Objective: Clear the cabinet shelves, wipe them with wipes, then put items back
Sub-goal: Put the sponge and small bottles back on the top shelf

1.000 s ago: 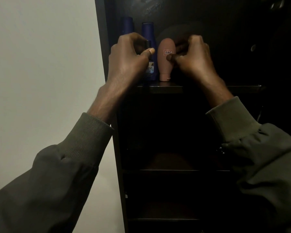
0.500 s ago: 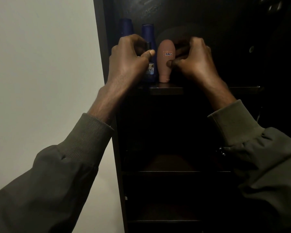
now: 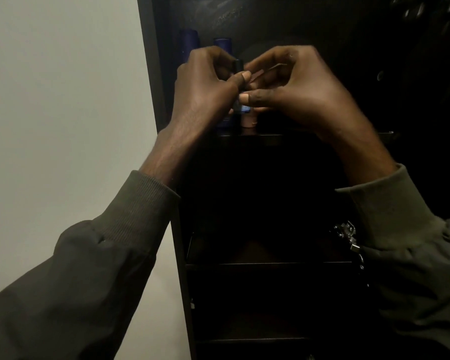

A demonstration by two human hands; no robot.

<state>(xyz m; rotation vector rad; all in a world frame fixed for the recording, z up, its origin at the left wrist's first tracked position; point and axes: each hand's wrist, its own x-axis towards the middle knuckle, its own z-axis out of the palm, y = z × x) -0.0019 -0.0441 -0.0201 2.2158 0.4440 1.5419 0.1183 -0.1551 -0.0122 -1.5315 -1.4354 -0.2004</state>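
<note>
On the top shelf (image 3: 309,135) of a dark cabinet stand two blue bottles (image 3: 222,43), only their tops showing above my hands, and a pink bottle (image 3: 248,123) whose base alone is visible. My left hand (image 3: 205,87) is closed on a small dark bottle (image 3: 237,67) with a black cap, held upright in front of the blue ones. My right hand (image 3: 299,89) curls over the pink bottle and hides most of it; its thumb tip rests against the small dark bottle. Both hands touch at the thumbs.
The cabinet's left side panel (image 3: 151,74) borders a white wall (image 3: 63,113). Two lower shelves (image 3: 270,263) lie in deep shadow below. A metal hinge (image 3: 346,233) shows at the right by my sleeve. The cabinet's right side is too dark to read.
My right hand slid left across the pink bottle, covering its label, and met my left thumb. My left hand stayed closed on the small dark bottle.
</note>
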